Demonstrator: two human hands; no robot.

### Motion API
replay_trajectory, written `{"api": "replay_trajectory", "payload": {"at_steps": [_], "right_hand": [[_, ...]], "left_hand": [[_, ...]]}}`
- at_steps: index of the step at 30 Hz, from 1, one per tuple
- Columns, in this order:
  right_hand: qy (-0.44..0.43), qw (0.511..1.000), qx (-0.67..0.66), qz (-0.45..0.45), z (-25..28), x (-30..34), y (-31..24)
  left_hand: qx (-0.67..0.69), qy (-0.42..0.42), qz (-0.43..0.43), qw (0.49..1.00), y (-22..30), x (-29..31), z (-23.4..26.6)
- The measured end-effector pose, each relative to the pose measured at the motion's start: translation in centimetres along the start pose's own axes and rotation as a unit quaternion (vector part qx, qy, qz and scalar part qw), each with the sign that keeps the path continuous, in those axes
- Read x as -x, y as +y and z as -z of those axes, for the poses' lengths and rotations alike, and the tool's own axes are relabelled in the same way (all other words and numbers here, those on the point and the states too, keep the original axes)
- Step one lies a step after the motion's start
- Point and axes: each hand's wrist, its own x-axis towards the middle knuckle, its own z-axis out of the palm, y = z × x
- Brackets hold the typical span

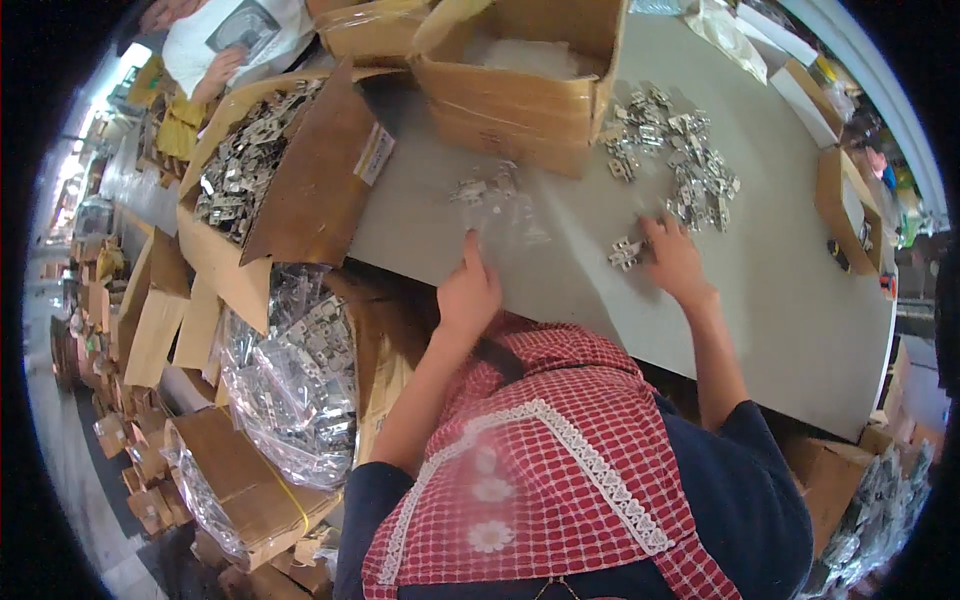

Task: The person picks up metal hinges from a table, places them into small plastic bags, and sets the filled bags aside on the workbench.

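A clear plastic bag (515, 222) lies on the grey table, with a few small metal hinge-like parts (472, 190) at its far left end. My left hand (468, 297) is at the bag's near left edge, index finger stretched forward and the other fingers curled; it seems to pinch the film there. To the right, my right hand (676, 262) rests on the table with its fingers apart. Beside its thumb is a small group of metal parts (626, 253). Just beyond its fingertips spreads a larger loose pile of the same parts (703, 178).
An open cardboard box (510, 105) stands at the table's back. At left, another carton (310, 190) is full of metal parts, above a box of bagged parts (300, 385). A small box (848, 210) sits at the right edge. Another person's hand (222, 70) shows far left.
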Motion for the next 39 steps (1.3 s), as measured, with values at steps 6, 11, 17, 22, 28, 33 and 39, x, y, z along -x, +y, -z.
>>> {"api": "replay_trajectory", "payload": {"at_steps": [6,11,17,22,28,33,39], "right_hand": [[-0.326,0.861,-0.374,-0.109,3.0,-0.2,-0.1],[-0.342,0.742,-0.566,-0.108,2.6,0.5,-6.1],[-0.263,0.705,-0.642,-0.146,-1.5,-0.6,-8.5],[-0.153,0.645,-0.712,-0.232,-2.3,-0.4,-12.0],[-0.168,0.623,-0.748,-0.153,-7.3,-1.8,-12.5],[-0.356,0.711,-0.606,0.0,-1.8,-5.5,-10.1],[-0.147,0.906,-0.376,-0.125,-0.9,-10.1,-0.8]], "left_hand": [[0.044,0.005,0.055,0.998,0.0,0.8,0.8],[0.045,0.027,0.0,0.999,-0.4,1.4,-0.5],[0.089,0.014,0.027,0.996,1.2,1.5,0.2],[0.128,-0.015,0.0,0.992,2.3,1.5,0.2],[0.148,-0.037,-0.023,0.988,2.8,1.3,-0.9],[0.159,-0.107,0.04,0.981,2.1,0.8,-0.8],[0.171,-0.096,0.066,0.978,1.8,0.7,-1.5]]}}
